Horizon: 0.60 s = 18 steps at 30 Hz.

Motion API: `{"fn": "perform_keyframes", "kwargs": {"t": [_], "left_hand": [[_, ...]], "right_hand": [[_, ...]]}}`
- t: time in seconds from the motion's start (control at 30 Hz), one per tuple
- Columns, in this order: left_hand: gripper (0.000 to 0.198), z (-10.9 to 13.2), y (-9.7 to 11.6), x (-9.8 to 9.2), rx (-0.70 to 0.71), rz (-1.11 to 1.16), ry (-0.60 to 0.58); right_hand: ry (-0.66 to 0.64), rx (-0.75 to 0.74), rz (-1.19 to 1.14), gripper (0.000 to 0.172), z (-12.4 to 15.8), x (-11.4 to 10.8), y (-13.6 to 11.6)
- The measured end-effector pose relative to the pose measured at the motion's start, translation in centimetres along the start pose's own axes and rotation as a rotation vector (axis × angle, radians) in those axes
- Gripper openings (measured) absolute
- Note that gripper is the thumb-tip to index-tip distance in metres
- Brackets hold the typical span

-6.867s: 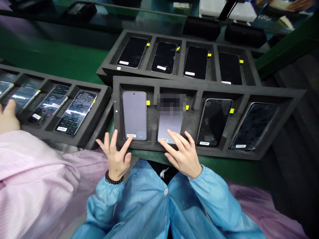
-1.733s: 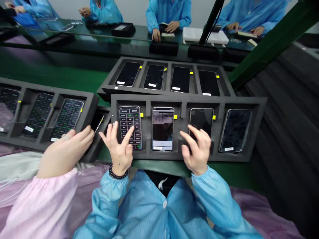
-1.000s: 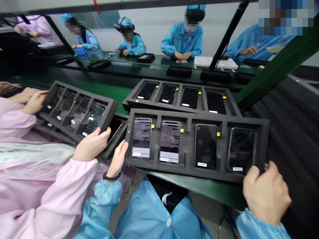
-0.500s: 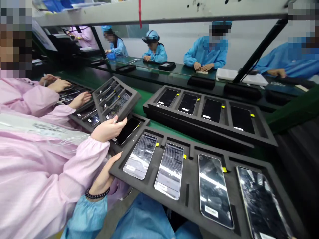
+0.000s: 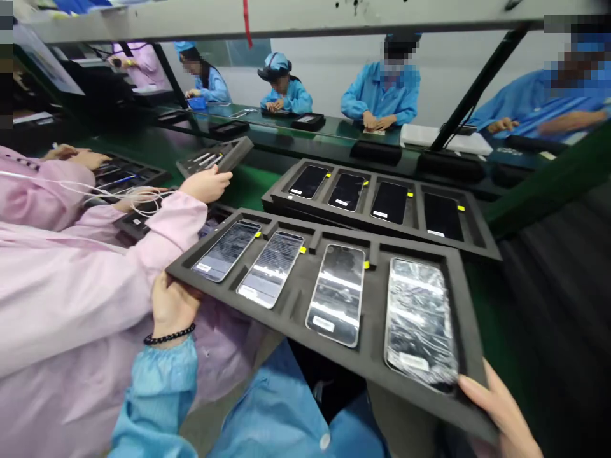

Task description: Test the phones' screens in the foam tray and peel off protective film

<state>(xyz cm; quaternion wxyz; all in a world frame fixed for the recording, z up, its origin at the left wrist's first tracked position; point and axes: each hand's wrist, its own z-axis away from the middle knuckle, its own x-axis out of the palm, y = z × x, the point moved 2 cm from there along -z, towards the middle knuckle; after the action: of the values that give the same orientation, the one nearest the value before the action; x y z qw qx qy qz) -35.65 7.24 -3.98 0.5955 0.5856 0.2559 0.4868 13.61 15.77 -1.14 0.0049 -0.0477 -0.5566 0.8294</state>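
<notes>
A dark foam tray [image 5: 377, 353] spans the space in front of me, tilted, with several phones lying in its recesses. My left hand [image 5: 172, 302], with a black bead bracelet above the blue cuff, grips the tray's near left corner. At the right end my right hand [image 5: 501, 404] clasps the edge, thumb on top and the other fingers hidden beneath. Labels and yellow tabs mark the phones; a film-wrapped phone [image 5: 420, 318] lies in the rightmost recess, beside a clear-faced phone [image 5: 337, 292]. Reflections streak across the screens.
Behind my tray, another phone tray [image 5: 477, 251] rests on a stack on the green bench. At left, a co-worker's pink sleeve [image 5: 179, 229] is close to my left hand; that person's hand [image 5: 207, 184] holds a tilted tray [image 5: 238, 152]. Workers in blue sit across the bench.
The tray in my hands has shifted left and its right end has come into view with my right hand. The co-worker's raised tray has tipped and moved farther back.
</notes>
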Motion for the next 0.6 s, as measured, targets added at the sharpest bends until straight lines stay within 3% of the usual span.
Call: {"fn": "perform_keyframes", "kwargs": {"t": [0.13, 0.3, 0.4, 0.47, 0.6], "left_hand": [[0.032, 0.9, -0.8, -0.5, -0.076, -0.005, -0.052], [0.018, 3.2, -2.4, -1.1, -0.108, -0.119, -0.092], [0.043, 5.3, -4.1, -1.1, -0.084, -0.163, -0.067], [0.056, 7.0, -5.6, -0.6, -0.086, -0.16, -0.079], [0.045, 10.5, -8.6, 1.9, -0.245, -0.141, -0.279]], "right_hand": [[-0.094, 0.025, -0.143, 0.081, -0.7, 3.4, 1.1], [-0.208, 0.105, -0.113, 0.073, -2.5, 4.3, 3.9], [-0.217, 0.176, -0.165, 0.062, -3.0, 4.5, 4.1], [-0.203, 0.281, -0.229, 0.052, -3.2, 4.8, 3.8], [-0.246, 0.438, -0.293, 0.041, -2.8, 5.2, 4.1]]}}
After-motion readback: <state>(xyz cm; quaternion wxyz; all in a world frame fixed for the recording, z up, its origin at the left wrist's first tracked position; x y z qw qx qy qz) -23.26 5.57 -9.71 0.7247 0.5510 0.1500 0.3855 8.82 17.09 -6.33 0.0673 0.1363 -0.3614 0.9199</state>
